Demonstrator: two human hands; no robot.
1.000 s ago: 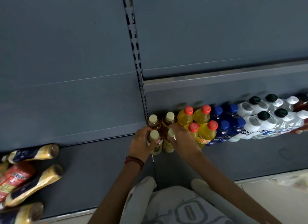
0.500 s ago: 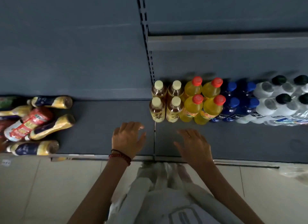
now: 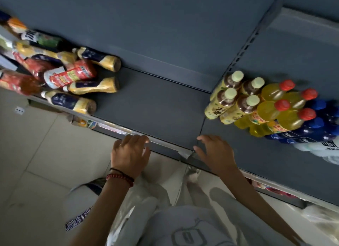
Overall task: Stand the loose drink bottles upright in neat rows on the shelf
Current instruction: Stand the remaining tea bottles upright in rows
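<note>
Nearest, at 6 o'clock, the person's pale clothing (image 3: 183, 223) fills the bottom of the view, with the tiled floor (image 3: 36, 154) out at 8 o'clock. Both forearms reach up from there. The left hand (image 3: 131, 152), at 7 o'clock, has a red bead bracelet (image 3: 120, 178) on its wrist. Its fingers are loosely spread and hold nothing, the fingertips lying at the front edge of the shelf (image 3: 156, 106). The right hand (image 3: 213, 152), at 5 o'clock, is likewise wide and empty, fingers splayed over the front of the shelf; whether it touches the surface cannot be told. Farther in, at 3 o'clock, upright rows stand packed side by side: four tea bottles (image 3: 231, 101) with pale caps, then four yellow bottles (image 3: 280, 110) with red caps, then blue bottles (image 3: 315, 128), with white bottles (image 3: 328, 148) blurred at the frame's edge. Well apart from them, at 9 to 10 o'clock, the loose bottles (image 3: 73, 77) lie on their sides in a jumbled heap, some across others, labelled gold, navy and red. Farthest, at 12 o'clock, rises the grey back panel (image 3: 146, 25), with a slotted post (image 3: 244, 49) at 1 o'clock.
</note>
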